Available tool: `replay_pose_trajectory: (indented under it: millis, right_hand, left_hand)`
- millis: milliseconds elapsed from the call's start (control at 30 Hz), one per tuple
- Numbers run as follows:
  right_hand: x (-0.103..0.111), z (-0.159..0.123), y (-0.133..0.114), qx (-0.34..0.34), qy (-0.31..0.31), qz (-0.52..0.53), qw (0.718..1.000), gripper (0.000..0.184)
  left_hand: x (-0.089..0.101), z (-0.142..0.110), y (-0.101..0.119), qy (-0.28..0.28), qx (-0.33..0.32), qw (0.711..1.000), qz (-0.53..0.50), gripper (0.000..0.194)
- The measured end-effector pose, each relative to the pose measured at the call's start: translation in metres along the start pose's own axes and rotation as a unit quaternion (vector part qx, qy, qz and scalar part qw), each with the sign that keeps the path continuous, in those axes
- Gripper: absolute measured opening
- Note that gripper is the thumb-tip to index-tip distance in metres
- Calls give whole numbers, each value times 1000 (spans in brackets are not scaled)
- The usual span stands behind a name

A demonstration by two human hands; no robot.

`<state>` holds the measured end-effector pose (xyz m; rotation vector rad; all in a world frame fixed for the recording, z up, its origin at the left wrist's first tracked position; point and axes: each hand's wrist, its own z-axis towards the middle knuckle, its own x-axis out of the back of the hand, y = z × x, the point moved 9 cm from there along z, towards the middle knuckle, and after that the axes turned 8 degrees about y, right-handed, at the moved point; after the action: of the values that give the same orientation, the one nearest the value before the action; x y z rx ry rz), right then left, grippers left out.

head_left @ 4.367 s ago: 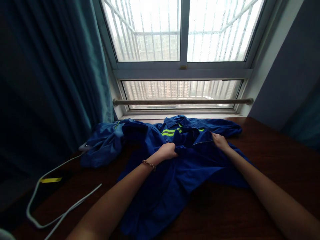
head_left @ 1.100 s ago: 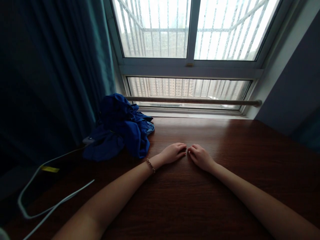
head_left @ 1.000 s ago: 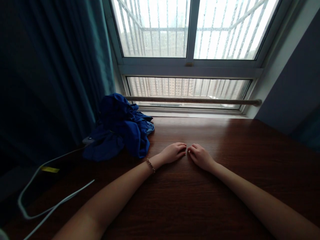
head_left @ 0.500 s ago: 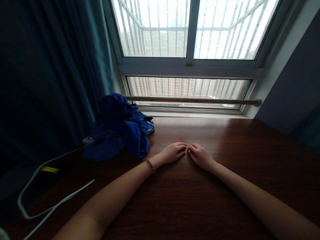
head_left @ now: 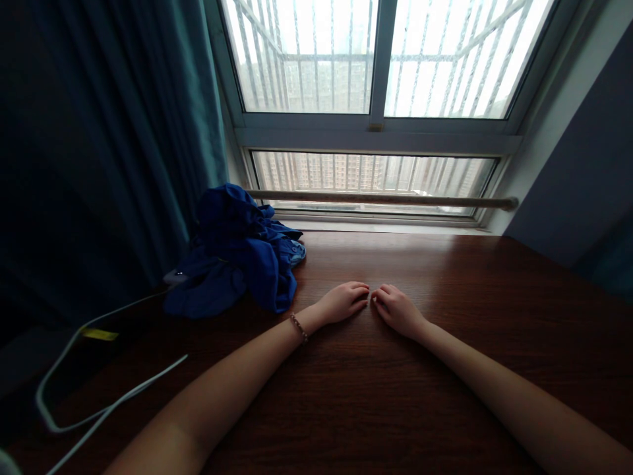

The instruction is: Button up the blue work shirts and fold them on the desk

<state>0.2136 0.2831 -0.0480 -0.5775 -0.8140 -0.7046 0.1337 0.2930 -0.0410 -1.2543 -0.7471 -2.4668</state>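
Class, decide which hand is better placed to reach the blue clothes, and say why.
Left hand, probably: it rests nearer the blue clothes, while the right hand lies beyond it, farther away.

The hands [head_left: 345, 303] have released the blue garment [head_left: 244, 247], now heaped leftward.

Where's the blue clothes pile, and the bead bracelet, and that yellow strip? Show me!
Blue clothes pile [head_left: 243, 254]: head view, crumpled middle.
Bead bracelet [head_left: 298, 326]: head view, beads across the wrist.
Yellow strip [head_left: 100, 335]: head view, its middle.
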Motion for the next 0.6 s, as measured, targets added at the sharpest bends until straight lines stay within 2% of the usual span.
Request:
replay_pose_trajectory:
  millis: [600]
  right_hand:
    - [-1, 0, 1, -4, -9, -6, 1000, 17]
  left_hand:
    - [-2, 0, -2, 2, 1, 1000, 4, 29]
